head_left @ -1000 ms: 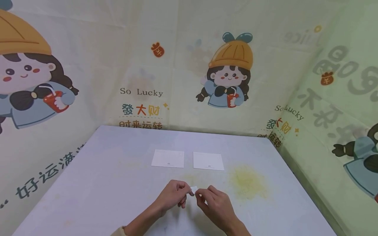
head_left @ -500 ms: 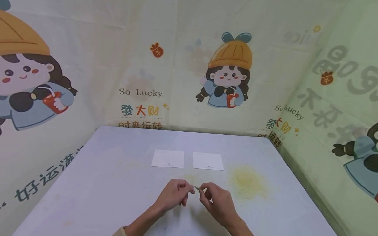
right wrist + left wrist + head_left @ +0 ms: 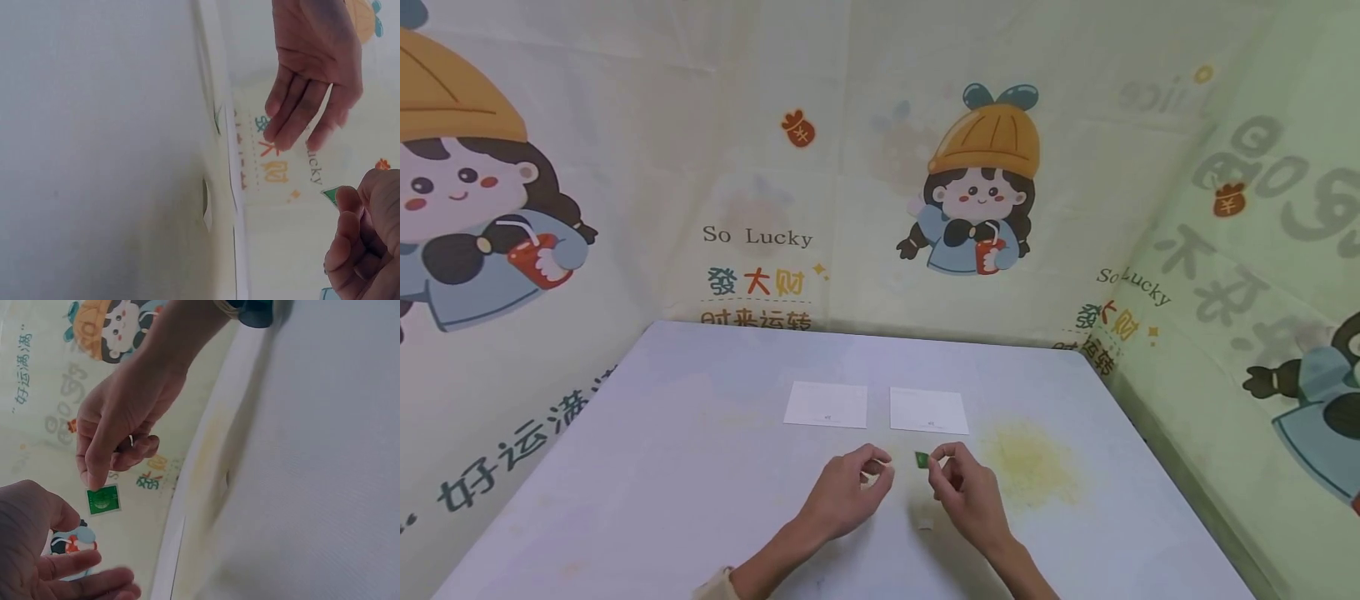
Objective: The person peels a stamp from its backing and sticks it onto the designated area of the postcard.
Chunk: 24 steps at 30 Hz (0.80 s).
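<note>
A small green stamp (image 3: 922,460) with a white border hangs from my right hand (image 3: 973,492), pinched by one edge between thumb and fingertip. The left wrist view shows its printed green face (image 3: 104,500); in the right wrist view only a green corner pokes out past the fingers. My left hand (image 3: 853,490) is just to the left of it, thumb and fingers spread apart, holding nothing. Below the hands, a small white curled scrap of paper (image 3: 925,524) lies on the table; the right wrist view shows its bent shape (image 3: 207,206).
Farther back on the white table (image 3: 700,467), two white cards, the left card (image 3: 826,404) and the right card (image 3: 928,410), lie side by side with a gap between. A yellow stain (image 3: 1033,462) marks the tabletop at right. Printed cloth hangs around the table.
Both hands were together at the small piece; now they are apart. My left hand has opened, the right has lifted the stamp slightly forward, and the white scrap has appeared on the table.
</note>
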Each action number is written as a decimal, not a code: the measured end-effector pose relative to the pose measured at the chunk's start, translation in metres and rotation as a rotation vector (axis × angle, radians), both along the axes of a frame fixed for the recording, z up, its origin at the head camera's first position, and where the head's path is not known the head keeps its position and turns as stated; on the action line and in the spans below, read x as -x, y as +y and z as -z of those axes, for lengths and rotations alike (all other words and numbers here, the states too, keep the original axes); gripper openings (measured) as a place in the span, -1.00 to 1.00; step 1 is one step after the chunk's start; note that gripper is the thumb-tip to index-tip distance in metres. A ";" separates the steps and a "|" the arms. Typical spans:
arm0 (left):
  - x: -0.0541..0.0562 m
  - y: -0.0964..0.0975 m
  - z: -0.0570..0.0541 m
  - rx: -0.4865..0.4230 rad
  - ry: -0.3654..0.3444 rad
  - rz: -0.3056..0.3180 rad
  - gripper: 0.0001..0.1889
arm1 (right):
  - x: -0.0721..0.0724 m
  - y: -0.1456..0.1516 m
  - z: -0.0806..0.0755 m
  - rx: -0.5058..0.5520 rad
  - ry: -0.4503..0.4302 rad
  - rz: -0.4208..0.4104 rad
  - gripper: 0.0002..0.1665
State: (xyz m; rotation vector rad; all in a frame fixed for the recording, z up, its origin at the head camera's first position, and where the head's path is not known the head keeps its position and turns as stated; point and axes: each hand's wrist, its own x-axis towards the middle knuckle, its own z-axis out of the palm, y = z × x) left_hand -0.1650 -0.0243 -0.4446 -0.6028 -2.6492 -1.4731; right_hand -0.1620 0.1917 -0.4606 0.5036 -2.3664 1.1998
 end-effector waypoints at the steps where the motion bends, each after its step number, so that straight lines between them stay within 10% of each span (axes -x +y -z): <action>1: 0.000 0.001 0.001 0.031 0.014 -0.009 -0.67 | 0.001 0.001 0.000 0.018 -0.031 0.006 -0.71; 24: 0.032 0.011 0.028 0.216 0.117 -0.064 -0.38 | 0.056 0.033 0.007 0.123 -0.348 0.185 -0.90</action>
